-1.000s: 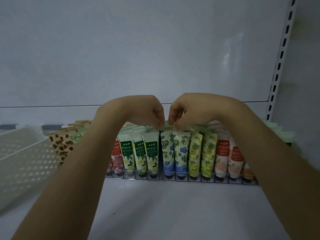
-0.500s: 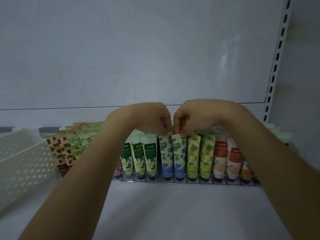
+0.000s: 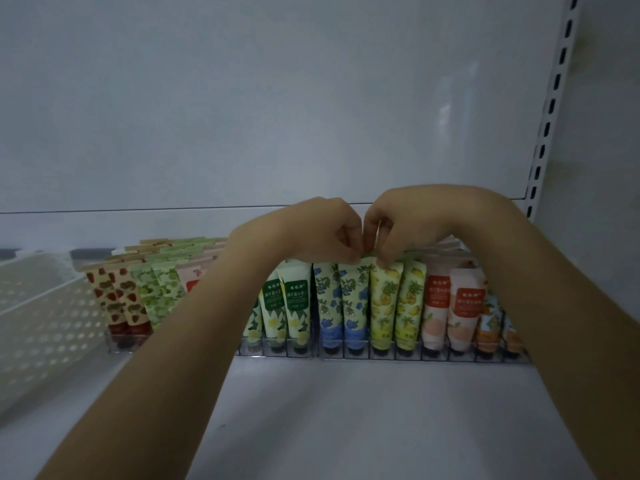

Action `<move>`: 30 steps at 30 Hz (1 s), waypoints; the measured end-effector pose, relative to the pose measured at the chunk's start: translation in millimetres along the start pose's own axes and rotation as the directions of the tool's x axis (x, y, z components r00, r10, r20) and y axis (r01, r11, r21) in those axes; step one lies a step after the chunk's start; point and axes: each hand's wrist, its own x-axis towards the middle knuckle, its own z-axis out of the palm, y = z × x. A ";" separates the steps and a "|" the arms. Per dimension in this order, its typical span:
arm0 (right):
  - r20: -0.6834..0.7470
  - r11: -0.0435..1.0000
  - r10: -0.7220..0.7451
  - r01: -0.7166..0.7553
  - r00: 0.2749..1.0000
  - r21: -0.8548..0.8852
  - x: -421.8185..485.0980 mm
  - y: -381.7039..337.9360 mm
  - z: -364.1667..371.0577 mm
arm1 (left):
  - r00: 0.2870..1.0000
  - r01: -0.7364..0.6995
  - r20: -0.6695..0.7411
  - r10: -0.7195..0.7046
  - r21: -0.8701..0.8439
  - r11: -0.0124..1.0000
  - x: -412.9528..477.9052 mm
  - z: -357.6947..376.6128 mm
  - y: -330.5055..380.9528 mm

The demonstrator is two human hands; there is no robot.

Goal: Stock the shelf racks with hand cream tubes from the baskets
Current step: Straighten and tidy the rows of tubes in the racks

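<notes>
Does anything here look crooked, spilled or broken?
Nothing spilled or damaged. The strawberry tubes at the left lean sideways, and the orange tubes sit lower than the peach tubes. The left hand pinches a blue-flower tube, the right hand a pineapple tube.

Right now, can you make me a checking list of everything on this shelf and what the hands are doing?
Surface: white shelf board, with the rack along its back.
Job's things: hand cream tubes stand caps-down in a clear rack, with fruit and flower prints; white perforated basket at the left.
Clutter: nothing seen.
Hands: left hand pinches the top of a blue-flower tube; right hand pinches the top of the pineapple tube beside it.
Cables: nothing seen.
Surroundings: white back panel; slotted upright at the right.
</notes>
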 end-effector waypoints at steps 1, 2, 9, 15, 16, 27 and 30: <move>-0.008 1.000 -0.001 0.001 1.000 0.012 -0.5 1.4 -0.6 | 1.000 -0.001 0.000 0.001 0.001 1.000 0.5 0.2 -0.7; -0.015 1.000 -0.004 0.004 1.000 0.024 -1.5 2.8 -1.3 | 1.000 0.000 -0.002 0.000 0.000 1.000 0.8 0.3 -1.5; 0.015 0.998 -0.044 0.044 0.999 0.034 -5.1 -0.4 -2.8 | 1.000 -0.007 -0.002 0.007 -0.010 1.000 1.7 2.0 -1.8; -0.035 0.999 -0.002 0.004 0.999 0.054 -10.5 5.0 -8.7 | 1.000 -0.010 -0.026 0.011 0.009 1.000 1.5 1.8 -3.0; -0.031 0.999 0.020 -0.019 0.999 0.047 -12.5 8.2 -10.4 | 0.999 -0.017 -0.041 0.017 0.003 1.000 1.9 2.2 -3.0; 0.032 0.991 0.127 -0.126 0.991 -0.036 -13.5 18.3 -10.2 | 0.986 -0.156 -0.078 0.150 -0.090 0.984 7.3 11.5 4.0; 0.032 0.994 0.113 -0.113 0.993 -0.002 -18.4 22.5 -15.0 | 0.985 -0.161 -0.079 0.154 -0.085 0.983 8.0 12.3 4.2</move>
